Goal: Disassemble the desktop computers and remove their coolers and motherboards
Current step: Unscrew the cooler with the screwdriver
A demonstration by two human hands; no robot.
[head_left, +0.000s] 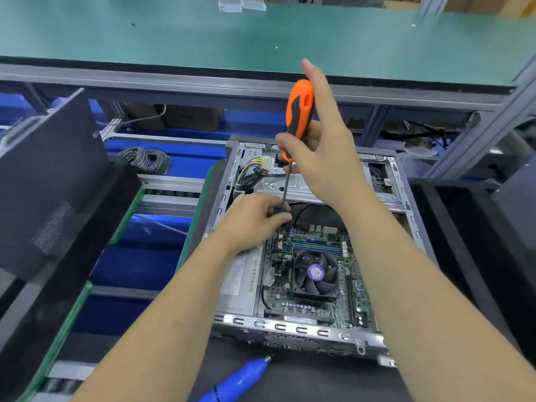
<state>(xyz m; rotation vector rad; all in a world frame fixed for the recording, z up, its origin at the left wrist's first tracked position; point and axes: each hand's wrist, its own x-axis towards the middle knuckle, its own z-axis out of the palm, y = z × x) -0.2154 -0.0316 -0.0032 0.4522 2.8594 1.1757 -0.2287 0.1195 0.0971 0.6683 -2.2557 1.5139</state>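
Two bare hands work over an open computer case [304,329] that lies flat on a dark mat, as the head camera sees it. The case has thin metal edges all around, and its near edge has a row of small slots. There is open room above the case, up to the long green shelf [203,36] at the back. On the left, just beside the case, runs a blue belt with metal rails [162,187], and a roll of gray wire [146,159] lies there. A big dark panel [49,175] leans at the far left, well apart from the case. Inside the case sits the green motherboard [316,306], and the cooler [316,274] with its black fan and purple sticker sits on top of it, near the middle. The right hand [322,158] is curled around the orange handle of a screwdriver [298,117], which stands almost straight up. Its thin shaft goes down to the top left corner of the motherboard. The left hand [255,219] pinches the low part of the shaft with its fingertips, just above the board. The cooler lies nearer the person than both hands and is not touched. A blue tool [240,378] lies on the mat by the near edge of the case.
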